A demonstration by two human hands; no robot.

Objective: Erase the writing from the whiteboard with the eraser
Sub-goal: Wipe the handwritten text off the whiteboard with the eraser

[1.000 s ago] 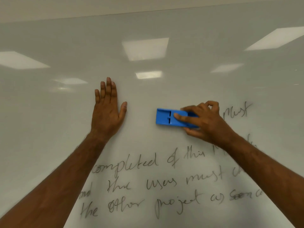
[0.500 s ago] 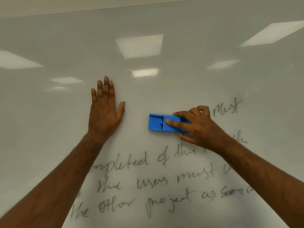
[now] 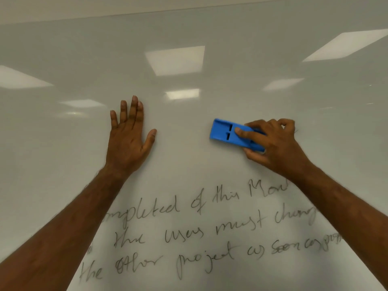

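pale off-white wall strip (image 3: 84,9) runs along the top edge of frame. bright rectangular ceiling-light reflections (image 3: 175,59) scattered over the glossy surface: big one centre, smaller below it, others far left and upper right.

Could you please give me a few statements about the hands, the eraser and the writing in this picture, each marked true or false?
1. The right hand holds the blue eraser against the whiteboard. True.
2. The left hand grips a marker. False: it lies flat and open on the board, holding nothing.
3. Three lines of writing remain below the hands. True.
4. The eraser lies to the left of the left hand. False: it is to its right.
5. The board above the hands is full of writing. False: it shows only reflected ceiling lights.
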